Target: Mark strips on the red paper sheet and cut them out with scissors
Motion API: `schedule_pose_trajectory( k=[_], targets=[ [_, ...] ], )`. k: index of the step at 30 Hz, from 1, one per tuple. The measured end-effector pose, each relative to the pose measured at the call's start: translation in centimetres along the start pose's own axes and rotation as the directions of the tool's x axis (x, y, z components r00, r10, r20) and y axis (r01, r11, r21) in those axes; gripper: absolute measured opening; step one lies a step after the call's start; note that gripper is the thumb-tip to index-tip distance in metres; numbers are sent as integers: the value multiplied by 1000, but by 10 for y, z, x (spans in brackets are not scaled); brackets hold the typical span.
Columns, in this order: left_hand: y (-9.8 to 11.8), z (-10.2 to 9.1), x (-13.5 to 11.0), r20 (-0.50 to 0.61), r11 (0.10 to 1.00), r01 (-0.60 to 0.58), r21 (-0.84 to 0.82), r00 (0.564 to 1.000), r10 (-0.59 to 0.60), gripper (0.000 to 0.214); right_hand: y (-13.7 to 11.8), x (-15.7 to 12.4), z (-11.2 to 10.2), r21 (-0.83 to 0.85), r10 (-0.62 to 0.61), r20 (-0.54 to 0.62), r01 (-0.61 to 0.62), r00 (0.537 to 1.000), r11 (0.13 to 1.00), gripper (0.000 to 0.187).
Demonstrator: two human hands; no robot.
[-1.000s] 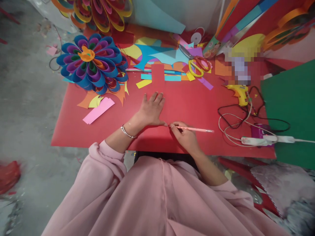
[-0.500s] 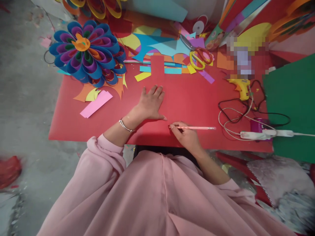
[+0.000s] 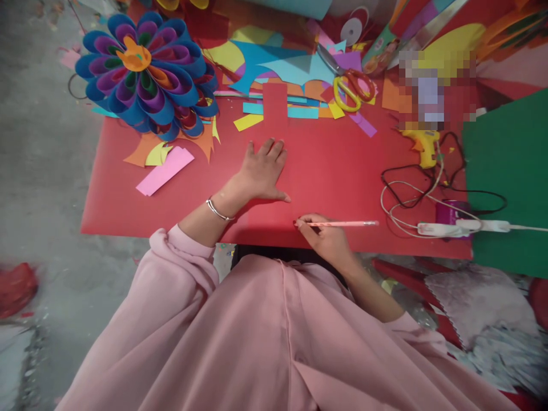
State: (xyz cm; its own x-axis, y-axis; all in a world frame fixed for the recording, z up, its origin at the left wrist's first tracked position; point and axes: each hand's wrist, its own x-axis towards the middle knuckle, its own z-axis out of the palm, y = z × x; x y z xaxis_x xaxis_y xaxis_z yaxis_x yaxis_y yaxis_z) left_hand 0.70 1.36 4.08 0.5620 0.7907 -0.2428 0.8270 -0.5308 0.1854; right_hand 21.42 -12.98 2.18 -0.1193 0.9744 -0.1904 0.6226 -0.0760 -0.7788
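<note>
My left hand [image 3: 264, 169] lies flat with fingers spread on a red paper strip [image 3: 275, 108], whose far end shows past my fingertips. The strip blends into the red tabletop [image 3: 338, 165], so its near part is hard to make out. Close to the table's near edge, my right hand [image 3: 323, 235] is closed around a pink pencil [image 3: 346, 224]. The pencil leans almost level, its eraser end pointing right and its tip near the red surface left of my fingers. Whether the tip touches cannot be made out.
A blue and purple paper-loop flower [image 3: 145, 74] stands at left, with pink strips [image 3: 166, 170] before it. Scissors [image 3: 346, 83] lie among coloured scraps at the back. On the right are a yellow glue gun [image 3: 423, 147], tangled cables and a white power strip [image 3: 449, 229].
The whole view has shifted slightly, with the table sitting a little higher in the picture. Both hands keep nearly the same pose, and the pencil stays in my right hand.
</note>
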Motion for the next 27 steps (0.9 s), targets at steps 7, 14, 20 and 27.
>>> schedule_pose_trajectory(
  k=[7,14,20,27],
  targets=[
    [-1,0,1,10,1000,-1,0,1000,1,126,5,-5,-1,60,22,57,-26,998,998,28],
    [-3,4,2,-11,1000,-10,-15,1000,10,127,6,-2,-1,110,55,69,-62,996,992,29],
    [-1,2,0,-8,1000,-5,-19,1000,5,124,8,10,1,118,86,41,-90,995,989,29],
    [2,-2,-2,2,1000,17,19,1000,-17,123,5,42,-2,62,-7,-41,9,999,998,29]
  ],
)
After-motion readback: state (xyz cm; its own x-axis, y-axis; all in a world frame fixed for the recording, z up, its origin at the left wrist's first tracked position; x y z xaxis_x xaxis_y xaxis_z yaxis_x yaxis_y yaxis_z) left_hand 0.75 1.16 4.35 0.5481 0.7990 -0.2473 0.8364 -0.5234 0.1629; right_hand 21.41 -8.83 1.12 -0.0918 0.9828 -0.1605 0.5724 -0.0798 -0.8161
